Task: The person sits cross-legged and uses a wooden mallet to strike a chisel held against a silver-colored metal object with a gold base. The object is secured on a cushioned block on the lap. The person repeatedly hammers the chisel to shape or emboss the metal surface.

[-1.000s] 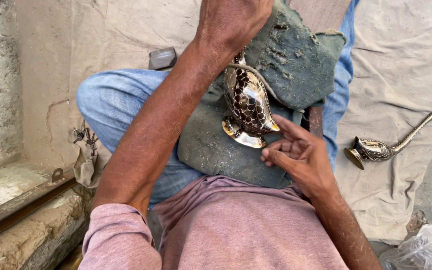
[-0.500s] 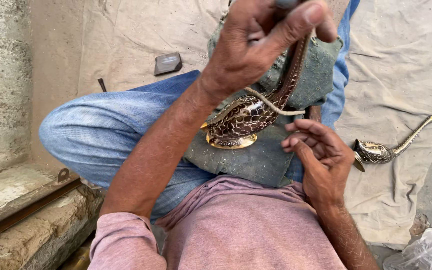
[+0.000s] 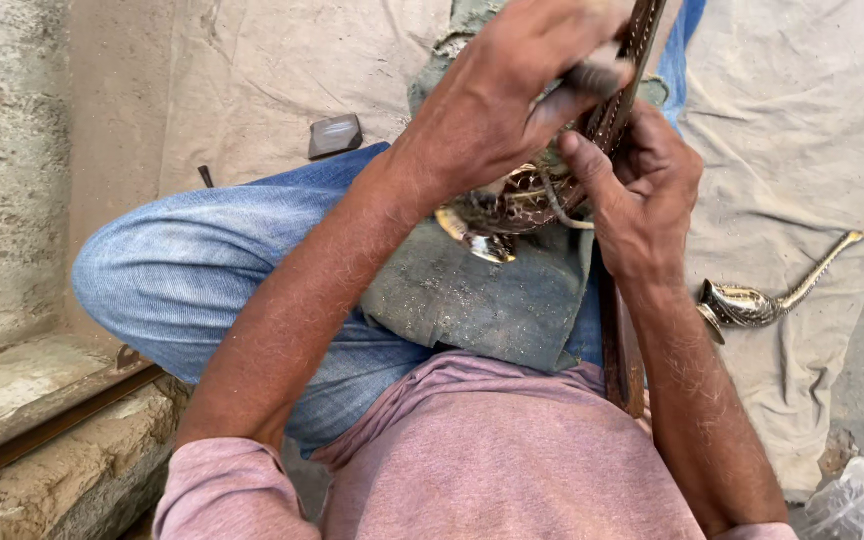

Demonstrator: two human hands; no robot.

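The left hand (image 3: 512,95) comes in from the lower left on a long bare forearm, wrist bent, knuckles toward the camera; its fingers curl shut around the upper part of an engraved brass vessel (image 3: 512,200), with the thumb and forefinger pinched on a small pale piece right against the vessel's long dark neck (image 3: 627,80). The right hand (image 3: 642,190) rises from the lower right, forearm almost upright, palm turned toward the left hand, thumb pressed on the neck and the fingers wrapped behind it — both hands are closed on the same object and touch each other. The vessel's rounded patterned body hangs just under the left hand, its shiny rim tilted down toward a grey dusty cloth (image 3: 482,300) that lies over the lap beneath both hands. Left of the left forearm a bent knee in blue jeans (image 3: 192,280) juts out. Beyond the left wrist a small dark block (image 3: 335,135) sits on the beige sheet (image 3: 252,80). Right of the right wrist, well apart from it, a second brass piece with a curved spout (image 3: 762,300) lies on the sheet.
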